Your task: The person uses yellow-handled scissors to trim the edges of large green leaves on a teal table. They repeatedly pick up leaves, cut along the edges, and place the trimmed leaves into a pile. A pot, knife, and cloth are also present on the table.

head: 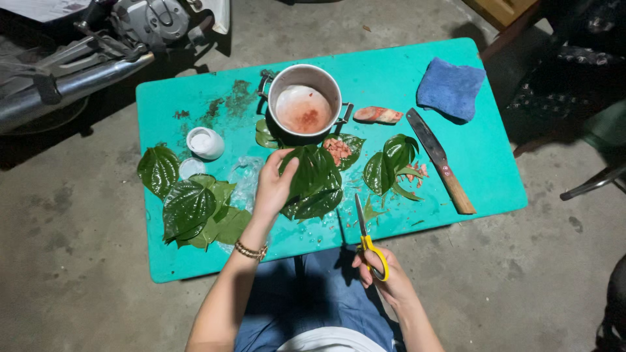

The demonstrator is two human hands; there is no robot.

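While we look down on the low turquoise plastic table, its round metal pot stands at the far middle. Just before the pot, our left hand pinches dark green heart-shaped leaves. Nearer us, our right hand grips closed yellow-handled scissors.

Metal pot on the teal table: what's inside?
The round metal pot holds a shallow pale liquid with a reddish patch near the middle. Whatever lies beneath that liquid, and the table under the pot, is covered.
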